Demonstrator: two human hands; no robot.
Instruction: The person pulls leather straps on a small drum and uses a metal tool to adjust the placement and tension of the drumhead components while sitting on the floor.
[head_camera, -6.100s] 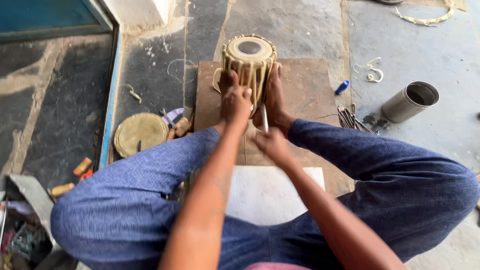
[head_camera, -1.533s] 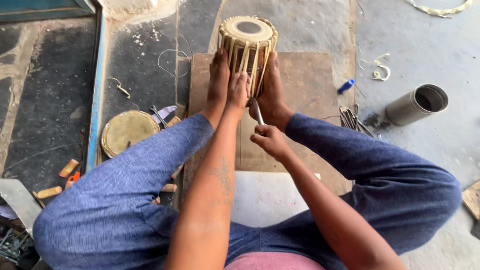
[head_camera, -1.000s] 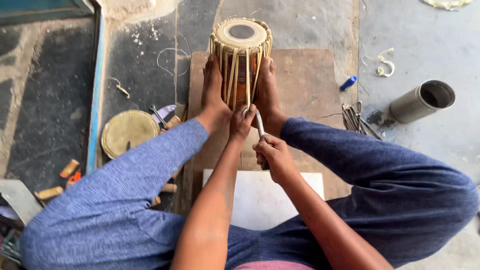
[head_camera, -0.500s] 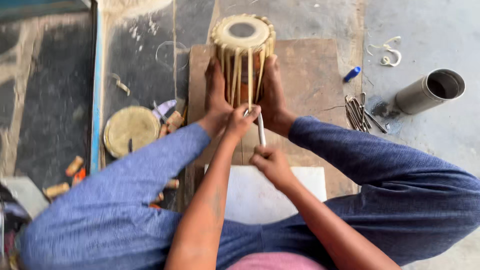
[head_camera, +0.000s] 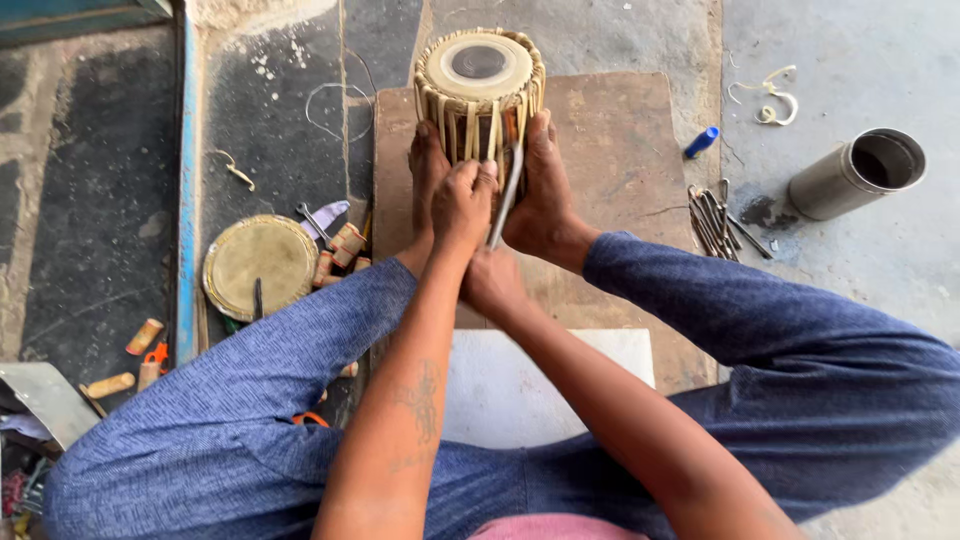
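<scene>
A small drum (head_camera: 480, 85) with a pale skin head and leather straps down its sides stands on a brown board (head_camera: 620, 140), clamped between my two bare feet. My left hand (head_camera: 462, 202) is closed on the straps at the drum's near side. My right hand (head_camera: 493, 280) sits just behind it, gripping a thin metal tool (head_camera: 507, 192) whose tip reaches up into the lacing. A white slab (head_camera: 520, 385) lies under my legs.
A round drum skin (head_camera: 260, 265) with small wooden pegs (head_camera: 345, 245) lies at the left. A metal cylinder (head_camera: 850, 175), a bundle of metal rods (head_camera: 715, 215), a blue cap (head_camera: 701, 141) and a strap scrap (head_camera: 770, 100) are at the right. More pegs (head_camera: 125, 360) lie at far left.
Both hands have moved forward to the drum's near side. The metal tool's tip now reaches into the straps, where before it was held lower, behind the drum.
</scene>
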